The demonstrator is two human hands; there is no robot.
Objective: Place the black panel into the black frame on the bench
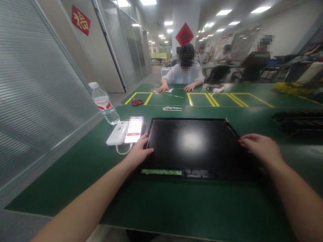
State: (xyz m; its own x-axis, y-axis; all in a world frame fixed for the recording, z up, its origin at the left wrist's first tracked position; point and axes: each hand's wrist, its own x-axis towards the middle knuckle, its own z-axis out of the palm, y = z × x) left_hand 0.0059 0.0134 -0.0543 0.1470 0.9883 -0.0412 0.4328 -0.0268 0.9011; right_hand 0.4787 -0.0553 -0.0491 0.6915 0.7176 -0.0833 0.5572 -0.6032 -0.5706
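Left hand [138,155]: open, fingers spread flat, fingertips resting on the left edge of the display panel [194,144]. Nothing gripped.

Right hand [261,148]: open too, palm down, fingers pointing inward and laid over the panel's right edge. No closed grasp visible.

The panel lies flat on the green tabletop [176,208] between the two hands, dark glass face up, long axis running from one hand to the other. Both hands sit about equally close, one per short side. Along its near edge, a thin green circuit strip [161,172] is exposed.

Just beyond the left hand: a phone [133,130] with lit screen, text blurred, beside a white power bank [116,133] with a cable. Further out, a water bottle [104,103], red label, not readable.

Far from both hands: red scissors [137,102], and another person's hands [176,88] flat on the tabletop. A red wall sign [80,20] carries a gold Chinese character.
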